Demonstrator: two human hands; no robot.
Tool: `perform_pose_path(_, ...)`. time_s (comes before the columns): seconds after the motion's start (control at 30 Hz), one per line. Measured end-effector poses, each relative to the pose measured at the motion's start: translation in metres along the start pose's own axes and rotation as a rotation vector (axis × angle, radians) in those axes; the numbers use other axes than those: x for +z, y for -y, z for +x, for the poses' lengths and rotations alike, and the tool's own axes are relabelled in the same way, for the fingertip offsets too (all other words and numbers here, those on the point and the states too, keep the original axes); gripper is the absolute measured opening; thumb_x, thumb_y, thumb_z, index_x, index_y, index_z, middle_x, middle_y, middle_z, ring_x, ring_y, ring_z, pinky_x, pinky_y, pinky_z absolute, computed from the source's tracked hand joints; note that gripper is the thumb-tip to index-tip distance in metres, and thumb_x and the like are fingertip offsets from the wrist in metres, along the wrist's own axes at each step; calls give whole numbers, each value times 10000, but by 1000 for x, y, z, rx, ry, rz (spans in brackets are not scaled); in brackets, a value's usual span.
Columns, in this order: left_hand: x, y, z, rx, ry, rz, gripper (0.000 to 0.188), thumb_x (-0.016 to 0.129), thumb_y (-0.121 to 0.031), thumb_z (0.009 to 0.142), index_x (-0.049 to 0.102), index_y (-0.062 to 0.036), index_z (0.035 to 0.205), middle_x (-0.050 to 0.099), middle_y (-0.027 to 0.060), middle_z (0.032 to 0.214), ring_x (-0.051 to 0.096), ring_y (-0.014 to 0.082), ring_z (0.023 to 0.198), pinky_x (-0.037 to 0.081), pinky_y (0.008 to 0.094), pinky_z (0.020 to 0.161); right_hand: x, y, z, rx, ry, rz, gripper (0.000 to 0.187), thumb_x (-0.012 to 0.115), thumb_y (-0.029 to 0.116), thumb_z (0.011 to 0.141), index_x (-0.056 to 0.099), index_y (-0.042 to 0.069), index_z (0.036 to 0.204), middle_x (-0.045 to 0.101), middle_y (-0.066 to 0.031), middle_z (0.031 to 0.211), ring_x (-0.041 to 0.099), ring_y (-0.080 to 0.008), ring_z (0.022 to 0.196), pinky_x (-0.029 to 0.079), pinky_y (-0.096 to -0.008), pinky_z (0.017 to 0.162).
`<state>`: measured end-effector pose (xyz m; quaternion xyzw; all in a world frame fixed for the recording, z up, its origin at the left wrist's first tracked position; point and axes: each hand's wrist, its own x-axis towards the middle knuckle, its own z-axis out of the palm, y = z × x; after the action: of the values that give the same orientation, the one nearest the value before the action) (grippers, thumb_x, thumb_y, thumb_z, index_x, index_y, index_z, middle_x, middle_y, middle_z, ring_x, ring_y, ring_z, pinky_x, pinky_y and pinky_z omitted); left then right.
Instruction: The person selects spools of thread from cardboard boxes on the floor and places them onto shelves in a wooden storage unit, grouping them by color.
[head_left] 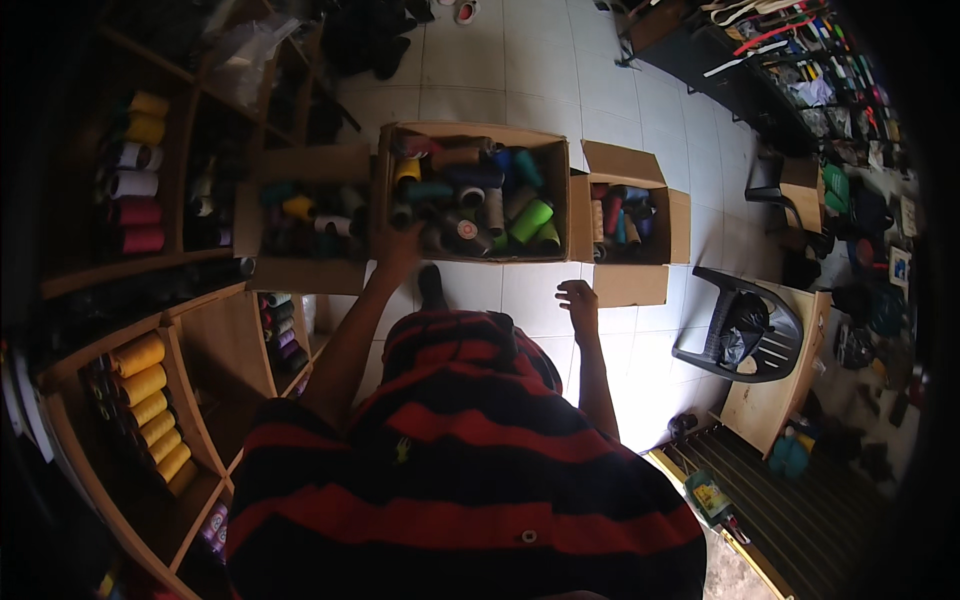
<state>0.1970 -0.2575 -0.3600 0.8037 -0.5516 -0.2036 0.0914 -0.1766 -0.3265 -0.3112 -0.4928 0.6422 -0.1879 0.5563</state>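
Observation:
My left hand reaches over the near left corner of the middle cardboard box. Its fingers are dim and partly lost among dark thread spools, so a grip cannot be made out. Thread spools in many colours fill that box, among them a bright green spool, a yellow spool and a dark spool with a pale round end. In the air short of the right-hand box, my right hand is empty, with its fingers loosely bent and apart.
A smaller open box of spools adjoins on the left. Wooden shelves at left hold yellow spools and pink spools. A dark plastic chair bearing a black bag stands at right. White tiles cover the floor.

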Motion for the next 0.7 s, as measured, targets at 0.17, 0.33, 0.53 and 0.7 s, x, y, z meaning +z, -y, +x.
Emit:
perform_pose_path(0.17, 8, -11, 1, -24, 150, 119, 570, 593, -200, 773, 473, -235, 1329, 644, 163, 1062, 517, 338, 1133, 315, 534, 964, 23, 7, 2, -11, -2, -1, 183, 507, 180, 926, 613, 33, 952, 658, -62, 904, 662, -171, 818, 495, -287, 679)
perform_pose_path(0.33, 13, -22, 10, -90, 91, 122, 356, 566, -163, 803, 596, -176, 1157, 673, 102, 932, 535, 306, 1103, 288, 528, 983, 25, 12, 7, 5, 31, -99, 200, 487, 211, 956, 587, 38, 977, 656, -65, 939, 649, -154, 836, 495, -285, 703)
perform_pose_path(0.53, 17, -22, 20, -22, -26, 258, 119, 591, -135, 787, 677, -139, 868, 670, 72, 827, 567, 280, 1003, 353, 461, 927, 22, 19, 26, -39, 83, -194, 214, 471, 215, 960, 585, 35, 977, 661, -70, 949, 654, -158, 840, 499, -287, 703)
perform_pose_path(0.7, -9, -30, 22, 139, -150, 153, 89, 600, -104, 725, 666, -113, 784, 662, 73, 807, 563, 271, 926, 381, 443, 797, 12, 29, 44, -54, 114, -222, 217, 475, 218, 959, 587, 34, 981, 661, -68, 941, 657, -164, 843, 503, -292, 704)
